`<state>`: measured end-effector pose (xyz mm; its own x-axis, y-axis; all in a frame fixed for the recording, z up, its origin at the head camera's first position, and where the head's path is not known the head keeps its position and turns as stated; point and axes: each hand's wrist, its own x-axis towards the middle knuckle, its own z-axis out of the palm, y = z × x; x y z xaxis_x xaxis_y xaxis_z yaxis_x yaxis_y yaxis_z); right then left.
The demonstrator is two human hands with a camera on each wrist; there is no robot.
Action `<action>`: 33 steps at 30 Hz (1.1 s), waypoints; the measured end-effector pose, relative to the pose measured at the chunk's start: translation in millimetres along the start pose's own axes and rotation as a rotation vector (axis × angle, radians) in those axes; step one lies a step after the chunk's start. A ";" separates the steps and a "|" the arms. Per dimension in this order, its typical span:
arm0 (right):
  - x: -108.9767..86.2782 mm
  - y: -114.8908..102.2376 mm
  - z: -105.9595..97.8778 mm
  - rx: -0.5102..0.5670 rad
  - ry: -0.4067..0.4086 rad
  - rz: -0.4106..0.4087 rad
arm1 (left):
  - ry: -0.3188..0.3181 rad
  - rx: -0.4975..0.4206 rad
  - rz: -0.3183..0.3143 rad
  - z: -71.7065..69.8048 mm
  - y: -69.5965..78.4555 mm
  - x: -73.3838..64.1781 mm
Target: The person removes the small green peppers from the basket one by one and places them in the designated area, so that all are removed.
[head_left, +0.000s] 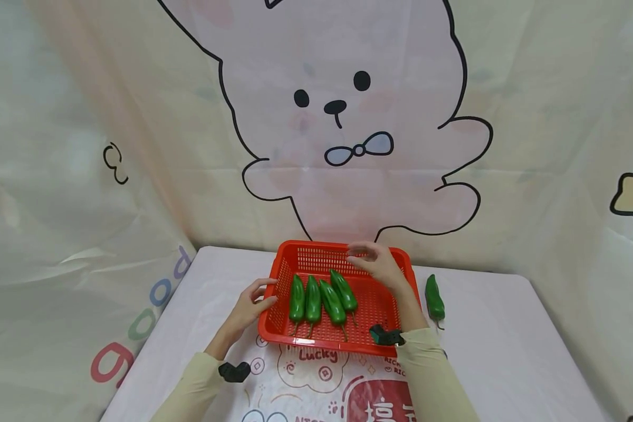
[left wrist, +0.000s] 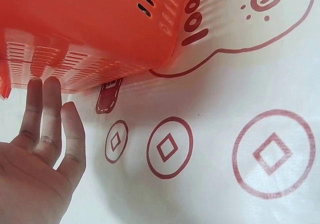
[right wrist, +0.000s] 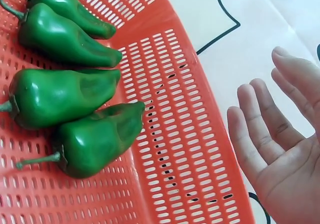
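"What worries you most here?"

"The basket (head_left: 373,302), I'd say. The left hand (head_left: 250,305) is at its left rim with fingers stretched out, not curled round anything, and I can't tell how firmly they touch. A clumsy push there might skid the basket across the table (head_left: 485,334) and set the four green peppers (head_left: 331,302) inside sliding."

"And the right hand (head_left: 378,264)?"

"Over by the far rim, toward the right, fingers loosely spread with nothing in them. The right arm (head_left: 411,310) crosses the basket's right side, so a low sweep could knock that edge. A careless elbow or wrist could also nudge the lone pepper (head_left: 435,298), which lies on the table just outside the basket, and I suspect it would roll."

"How do they look to you?"

"Glossy and deep green, plump near the stem, narrowing to blunt tips, with shallow dents along the sides. The four lie in a row on the left and middle of the basket floor, stems toward us, the two rightmost seemingly touching."

"And the basket?"

"Bright red, slotted in the walls and floor."
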<state>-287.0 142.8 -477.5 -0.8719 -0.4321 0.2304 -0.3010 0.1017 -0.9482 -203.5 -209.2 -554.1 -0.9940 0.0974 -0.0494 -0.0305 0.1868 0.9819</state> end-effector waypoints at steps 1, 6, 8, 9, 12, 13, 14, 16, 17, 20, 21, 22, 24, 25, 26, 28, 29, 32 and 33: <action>0.5 0.7 1.4 0.003 0.003 0.010 | 0.003 0.000 -0.001 0.1 -0.1 -0.1; 2.9 6.4 7.0 -0.029 0.004 0.063 | 0.011 -0.001 -0.004 0.7 -0.6 -0.6; 3.5 8.9 8.3 -0.047 -0.006 0.082 | 0.006 -0.003 0.000 0.9 -1.2 -0.2; 3.5 10.2 8.7 -0.059 -0.011 0.088 | 0.001 -0.005 0.005 0.9 -1.2 -0.1; 3.5 14.9 9.9 -0.079 -0.021 0.110 | -0.014 -0.011 0.016 0.8 -1.3 0.5; 3.5 16.9 10.4 -0.081 -0.022 0.119 | -0.018 -0.012 0.015 0.8 -1.3 0.8; 3.5 19.2 11.0 -0.083 -0.020 0.125 | -0.022 -0.013 0.021 0.7 -1.2 0.8; 3.9 24.6 12.4 -0.083 -0.014 0.140 | -0.023 -0.015 0.012 0.5 -1.0 0.9; 4.1 27.4 13.1 -0.082 -0.011 0.149 | -0.023 -0.017 0.007 0.4 -0.7 0.8; 5.0 37.0 15.3 -0.086 -0.022 0.166 | -0.018 -0.019 0.000 0.0 -0.2 0.3; 5.1 39.9 15.8 -0.092 -0.026 0.178 | -0.016 -0.022 -0.009 0.0 0.2 0.3; 5.0 42.7 15.9 -0.097 -0.028 0.191 | -0.017 -0.023 -0.009 0.1 0.2 0.3; 4.8 47.6 15.5 -0.110 -0.029 0.208 | -0.019 -0.024 -0.005 0.3 -0.3 0.4; 4.7 49.5 15.0 -0.110 -0.025 0.215 | -0.021 -0.025 -0.003 0.5 -0.4 0.5; 4.6 51.4 14.3 -0.115 -0.023 0.221 | -0.020 -0.026 -0.003 0.6 -0.7 0.5; 4.5 54.2 12.8 -0.116 -0.020 0.230 | -0.015 -0.032 -0.007 0.7 -1.5 0.8; 4.6 55.2 12.3 -0.117 -0.024 0.233 | -0.010 -0.033 -0.009 0.7 -2.0 0.8; 4.9 56.9 11.6 -0.128 -0.036 0.251 | -0.002 -0.039 -0.015 0.6 -2.8 0.2; 5.1 57.2 11.6 -0.133 -0.037 0.259 | -0.001 -0.039 -0.015 0.6 -3.2 0.3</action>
<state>-304.2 136.0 -533.2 -0.9125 -0.4082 -0.0263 -0.1199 0.3284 -0.9369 -203.7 -209.2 -557.4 -0.9933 0.0959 -0.0647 -0.0499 0.1496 0.9875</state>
